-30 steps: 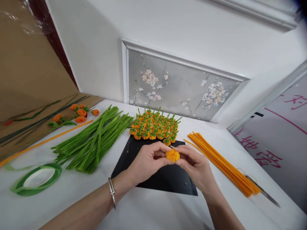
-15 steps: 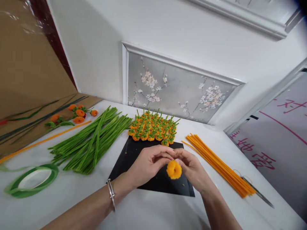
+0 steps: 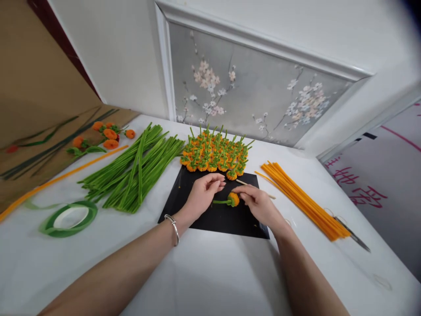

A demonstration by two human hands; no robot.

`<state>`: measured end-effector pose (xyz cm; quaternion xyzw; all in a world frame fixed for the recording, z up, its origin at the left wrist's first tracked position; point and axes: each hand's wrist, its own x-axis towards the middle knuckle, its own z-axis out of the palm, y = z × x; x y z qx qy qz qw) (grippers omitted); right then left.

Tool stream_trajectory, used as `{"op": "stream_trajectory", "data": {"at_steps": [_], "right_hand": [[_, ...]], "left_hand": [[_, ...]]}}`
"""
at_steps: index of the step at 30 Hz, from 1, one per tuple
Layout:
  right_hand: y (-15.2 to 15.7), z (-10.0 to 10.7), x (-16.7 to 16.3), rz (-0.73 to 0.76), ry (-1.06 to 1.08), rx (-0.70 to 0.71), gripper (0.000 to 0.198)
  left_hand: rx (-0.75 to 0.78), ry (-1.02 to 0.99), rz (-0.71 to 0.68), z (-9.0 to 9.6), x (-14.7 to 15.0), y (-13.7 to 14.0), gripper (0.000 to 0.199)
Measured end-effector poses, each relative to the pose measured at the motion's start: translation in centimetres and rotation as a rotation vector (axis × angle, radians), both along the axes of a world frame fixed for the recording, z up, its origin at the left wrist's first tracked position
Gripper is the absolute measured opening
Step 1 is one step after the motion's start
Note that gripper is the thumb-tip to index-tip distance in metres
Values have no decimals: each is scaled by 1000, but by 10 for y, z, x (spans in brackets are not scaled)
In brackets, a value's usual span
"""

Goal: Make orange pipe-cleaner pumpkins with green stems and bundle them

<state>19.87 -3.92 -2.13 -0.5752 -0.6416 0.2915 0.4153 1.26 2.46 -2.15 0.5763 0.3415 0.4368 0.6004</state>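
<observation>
An orange pipe-cleaner flower (image 3: 234, 199) with a green base and short green stem is at the fingertips of my right hand (image 3: 258, 204). Its stem points left over the black mat (image 3: 210, 221). My right thumb and index finger close around the bloom's right side. To the left, my left hand (image 3: 202, 193) is empty, its fingers loosely curved and the thumb slightly apart from them. A thin pale stick (image 3: 242, 182) shows behind my right hand and passes partly under it. Rows of similar orange flowers (image 3: 213, 151), stems up, stand at the mat's far edge.
Green pipe cleaners (image 3: 131, 175) lie in a pile at left, near a roll of green tape (image 3: 88, 218). Orange pipe cleaners (image 3: 302, 199) lie at right beside scissors (image 3: 358, 240). Finished-looking orange flowers (image 3: 110, 134) rest on brown cardboard (image 3: 29, 162). A wall stands behind.
The flower has turned from facing me to lying sideways, stem leftward. My hands have moved apart, and the left one has let go. The pale stick has come into view.
</observation>
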Motion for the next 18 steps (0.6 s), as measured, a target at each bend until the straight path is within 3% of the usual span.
{"op": "stream_trajectory", "data": {"at_steps": [7,12,15,18], "right_hand": [[-7,7,-8,218,-214,-82,54],[-5,10,-20,218,-229,-53,37],[-2,11,-22,178,-18,-118,28],[1,8,-23,121,382,-180,28]], "left_hand": [[6,71,-48,-7,-3,5,19],[-70,34,-52,-12,-5,10,20],[-132,-19,-75,-8,-9,12,23],[-206,-123,-235,3,-15,12,26]]}}
